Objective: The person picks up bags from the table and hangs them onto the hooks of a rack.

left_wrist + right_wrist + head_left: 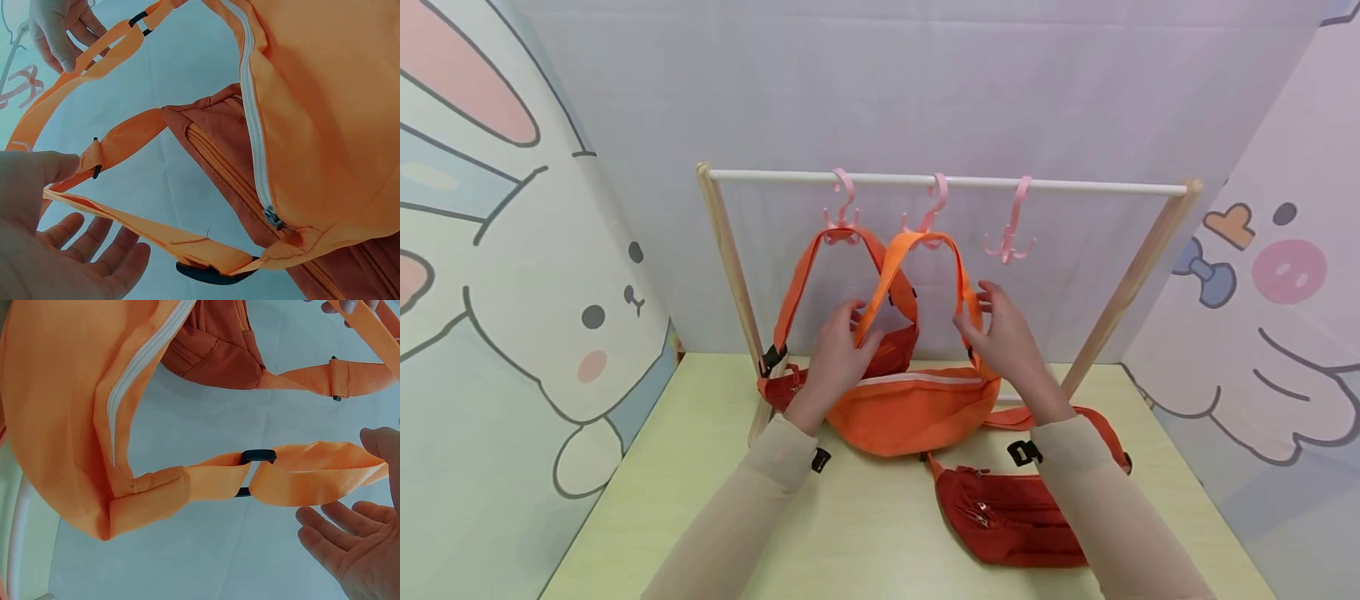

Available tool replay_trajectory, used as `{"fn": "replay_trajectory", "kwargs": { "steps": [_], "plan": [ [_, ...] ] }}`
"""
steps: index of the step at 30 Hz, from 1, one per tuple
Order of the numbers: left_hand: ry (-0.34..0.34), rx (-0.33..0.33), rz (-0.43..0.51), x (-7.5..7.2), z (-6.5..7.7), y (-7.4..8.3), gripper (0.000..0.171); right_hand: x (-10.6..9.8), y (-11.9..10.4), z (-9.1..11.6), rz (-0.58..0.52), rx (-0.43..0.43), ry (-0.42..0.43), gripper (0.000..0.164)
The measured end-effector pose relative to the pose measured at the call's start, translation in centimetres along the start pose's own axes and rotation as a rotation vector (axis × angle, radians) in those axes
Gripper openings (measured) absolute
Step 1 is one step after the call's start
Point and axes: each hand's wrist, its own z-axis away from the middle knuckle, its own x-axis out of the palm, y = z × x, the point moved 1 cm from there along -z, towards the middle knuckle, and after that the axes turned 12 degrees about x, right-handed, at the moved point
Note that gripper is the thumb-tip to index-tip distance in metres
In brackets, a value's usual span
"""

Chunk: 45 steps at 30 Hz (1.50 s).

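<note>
A bright orange waist bag (917, 417) with a white zipper hangs from the middle pink hook (938, 196), its strap (886, 279) looped over the prongs. My left hand (838, 354) is at the left side of this strap, which passes between thumb and loosely spread fingers (100, 250). On the strap's right side is my right hand (1007, 333), its thumb apart from the spread fingers (337, 534). Neither hand grips the strap. Behind, a darker red-orange waist bag (895, 352) hangs by its strap from the left pink hook (844, 196), partly hidden by the orange bag and my left hand.
A wooden rack with a white rod (760, 176) stands on the pale table (850, 533). Its right pink hook (1017, 217) carries nothing. A third, dark red waist bag (1007, 517) lies at front right, partly under my right forearm. Cartoon-printed panels (550, 292) flank the table.
</note>
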Motion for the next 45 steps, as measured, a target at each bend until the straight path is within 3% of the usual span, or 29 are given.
{"fn": "replay_trajectory", "kwargs": {
  "steps": [4,15,28,36,45],
  "plan": [
    [0.019,0.017,0.002,-0.2,0.6,0.0,0.055,-0.2,0.7,0.7,0.008,0.007,-0.007,0.078],
    [0.107,0.173,-0.006,-0.7,2.4,1.0,0.054,-1.3,3.5,2.9,0.026,0.024,-0.040,0.078],
    [0.234,0.345,-0.003,0.1,4.2,3.0,0.037,-2.0,8.5,4.7,0.126,0.029,-0.080,0.069],
    [0.153,0.382,0.005,2.0,5.0,2.9,0.036,-2.4,11.0,5.4,0.190,0.072,-0.142,0.067],
    [-0.030,0.298,0.004,4.5,6.2,2.4,0.039,-2.4,13.9,5.6,0.308,0.019,-0.234,0.057]
  ]
}}
